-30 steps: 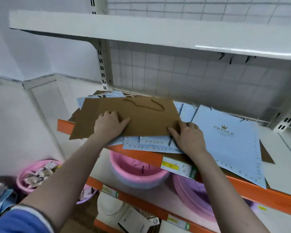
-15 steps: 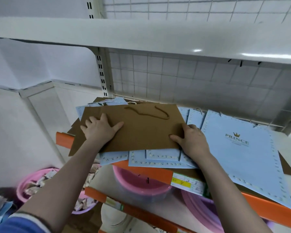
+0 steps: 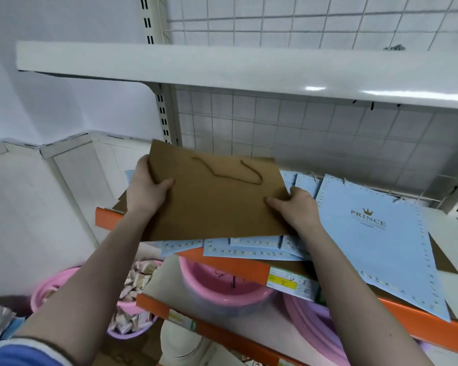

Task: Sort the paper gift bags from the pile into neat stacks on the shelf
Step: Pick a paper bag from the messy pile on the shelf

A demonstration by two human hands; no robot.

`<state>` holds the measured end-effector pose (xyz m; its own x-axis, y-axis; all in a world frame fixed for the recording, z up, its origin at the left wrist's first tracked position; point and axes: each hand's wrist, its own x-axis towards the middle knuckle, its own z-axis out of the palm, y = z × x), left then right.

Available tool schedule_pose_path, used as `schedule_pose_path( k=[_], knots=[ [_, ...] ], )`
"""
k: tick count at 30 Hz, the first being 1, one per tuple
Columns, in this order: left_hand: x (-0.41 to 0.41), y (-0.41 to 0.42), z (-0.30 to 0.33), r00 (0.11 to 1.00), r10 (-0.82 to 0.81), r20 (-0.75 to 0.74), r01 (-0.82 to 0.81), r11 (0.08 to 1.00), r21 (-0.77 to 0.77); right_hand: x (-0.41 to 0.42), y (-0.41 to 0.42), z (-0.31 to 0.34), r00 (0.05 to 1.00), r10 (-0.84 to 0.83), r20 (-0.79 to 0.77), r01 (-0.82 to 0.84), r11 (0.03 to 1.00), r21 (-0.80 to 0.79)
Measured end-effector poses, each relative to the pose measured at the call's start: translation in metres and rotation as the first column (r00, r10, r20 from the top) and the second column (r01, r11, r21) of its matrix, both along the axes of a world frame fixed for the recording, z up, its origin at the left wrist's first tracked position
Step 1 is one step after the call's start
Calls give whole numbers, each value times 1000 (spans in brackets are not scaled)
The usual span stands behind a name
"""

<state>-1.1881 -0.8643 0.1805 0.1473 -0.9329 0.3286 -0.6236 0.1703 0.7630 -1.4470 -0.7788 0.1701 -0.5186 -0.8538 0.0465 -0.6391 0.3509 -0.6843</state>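
Note:
A flat brown paper gift bag [image 3: 217, 204] with a twine handle is lifted and tilted above the pile. My left hand [image 3: 146, 188] grips its left edge, thumb on top and fingers underneath. My right hand [image 3: 296, 207] pinches its right edge the same way. Below lie several light blue gift bags [image 3: 251, 249] with dotted borders, fanned out over the shelf's orange front edge [image 3: 238, 268]. A larger blue bag marked PRINCE [image 3: 376, 233] lies to the right, partly over another brown bag [image 3: 442, 262].
A white upper shelf [image 3: 222, 67] hangs close above, with a wire grid back panel [image 3: 302, 133] behind. Pink basins [image 3: 217, 286] sit on the lower shelf; another pink basin holding small packets [image 3: 132, 294] stands lower left. A yellow price tag [image 3: 283, 282] marks the edge.
Both hands went from pressing flat on the brown bag to gripping its side edges. The bag has come up off the pile and tilted toward me.

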Motion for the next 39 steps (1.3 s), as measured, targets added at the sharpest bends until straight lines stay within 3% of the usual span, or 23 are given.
schedule_pose_path(
  k=[3,7,12,19,29,39],
  knots=[
    [15,14,7,989,2,-149,-3,1000,-8,9,6,11,998,31,59,-29,999,-25],
    [31,43,20,987,37,-159,-40,999,-17,28,27,24,999,37,23,-35,993,-110],
    [37,85,23,998,62,-27,-61,998,35,44,82,21,990,-66,-128,54,994,-99],
    [-9,156,14,961,-63,269,32,993,116,31,181,19,927,-147,-345,164,986,19],
    [-141,280,25,883,-280,377,263,960,96,-65,341,26,812,-356,-463,384,923,-35],
    [-352,469,11,840,-468,275,461,883,94,-245,568,12,723,-545,-424,548,827,-129]
  ],
)
